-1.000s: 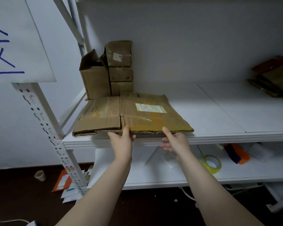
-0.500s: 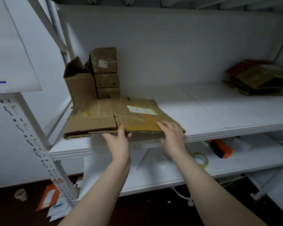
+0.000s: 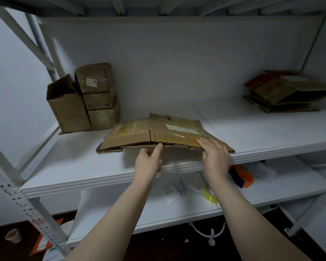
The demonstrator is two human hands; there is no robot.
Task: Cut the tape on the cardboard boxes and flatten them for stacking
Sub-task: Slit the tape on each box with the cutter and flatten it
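A flattened brown cardboard box (image 3: 158, 132) with a white label and yellowish tape lies on the white middle shelf (image 3: 73, 166), its front edge near the shelf's lip. My left hand (image 3: 149, 162) pinches the middle of that front edge, thumb on top and fingers underneath, and the edge is lifted slightly there. My right hand (image 3: 215, 157) rests with straight fingers on top of the box's right front corner. At the back left an open box (image 3: 68, 108) stands beside three small taped boxes (image 3: 96, 95) in a stack.
A pile of flattened cardboard (image 3: 282, 93) lies at the shelf's far right. On the lower shelf are a yellow tape roll (image 3: 210, 196), an orange-and-blue object (image 3: 241, 178) and papers. A slotted upright post (image 3: 26, 208) stands at left, with a paper cup (image 3: 12, 235) on the floor.
The flattened box has slid right along the shelf, away from the stacked boxes. My right hand moved from the front edge onto its top. The view swung right and up.
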